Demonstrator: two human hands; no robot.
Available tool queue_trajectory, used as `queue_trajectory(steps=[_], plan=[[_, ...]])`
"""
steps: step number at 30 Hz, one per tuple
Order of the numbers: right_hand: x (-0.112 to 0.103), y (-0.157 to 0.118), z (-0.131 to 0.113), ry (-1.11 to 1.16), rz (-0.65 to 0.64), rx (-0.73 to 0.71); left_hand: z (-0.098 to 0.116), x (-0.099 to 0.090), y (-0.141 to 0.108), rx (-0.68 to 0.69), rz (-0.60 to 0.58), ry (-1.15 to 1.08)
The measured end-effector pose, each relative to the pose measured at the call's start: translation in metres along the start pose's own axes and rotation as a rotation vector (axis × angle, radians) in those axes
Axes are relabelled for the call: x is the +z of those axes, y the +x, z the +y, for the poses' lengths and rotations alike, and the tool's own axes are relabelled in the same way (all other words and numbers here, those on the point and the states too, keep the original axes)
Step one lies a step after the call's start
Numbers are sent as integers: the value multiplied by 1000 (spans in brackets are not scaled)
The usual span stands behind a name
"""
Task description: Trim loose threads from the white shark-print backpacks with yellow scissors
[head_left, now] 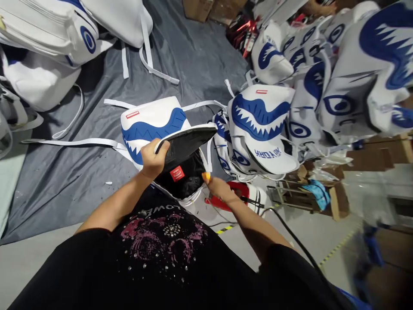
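A white backpack [169, 106] with a blue shark-mouth print lies in front of me, its main compartment unzipped. My left hand [153, 159] grips the raised front panel of the backpack, thumb on its black inner side. Inside, the dark lining shows a red label [177, 173]. At the opening's right edge, my right hand [217, 187] is closed around a small tool with an orange part [206, 176]; its exact kind is not clear. White straps spread out from the backpack on both sides.
Finished-looking white shark backpacks [261, 116] stand stacked on the right. More white bags [119, 21] lie at the upper left on the grey cloth [200, 56]. A red and white bag [254, 196] and a black cable [300, 243] are beyond the table's edge.
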State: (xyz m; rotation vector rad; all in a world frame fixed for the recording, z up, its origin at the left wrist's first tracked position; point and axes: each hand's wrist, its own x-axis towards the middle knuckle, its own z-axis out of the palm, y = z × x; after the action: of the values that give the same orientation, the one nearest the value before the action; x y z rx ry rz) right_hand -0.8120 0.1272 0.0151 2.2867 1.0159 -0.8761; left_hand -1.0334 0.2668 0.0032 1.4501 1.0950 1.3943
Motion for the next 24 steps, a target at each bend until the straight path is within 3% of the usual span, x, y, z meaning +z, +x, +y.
queue_trajectory(steps=[3,5,9,11,15,19,24], plan=[[29,-19,14,128,-185,-111,-2,5,-2,39,8,-7],[42,-17,7,218,-207,-183,-4,8,-3,54,3,-7],[58,14,-32,208,56,-200,-3,10,-5,79,-38,22],[70,30,-57,202,167,-279,-1,11,-5,123,-78,45],[92,57,-93,370,225,-426,0,6,0,265,-147,123],[106,75,-99,584,355,-252,2,1,7,375,-85,187],[111,77,-96,695,379,-266,4,9,13,466,-183,193]])
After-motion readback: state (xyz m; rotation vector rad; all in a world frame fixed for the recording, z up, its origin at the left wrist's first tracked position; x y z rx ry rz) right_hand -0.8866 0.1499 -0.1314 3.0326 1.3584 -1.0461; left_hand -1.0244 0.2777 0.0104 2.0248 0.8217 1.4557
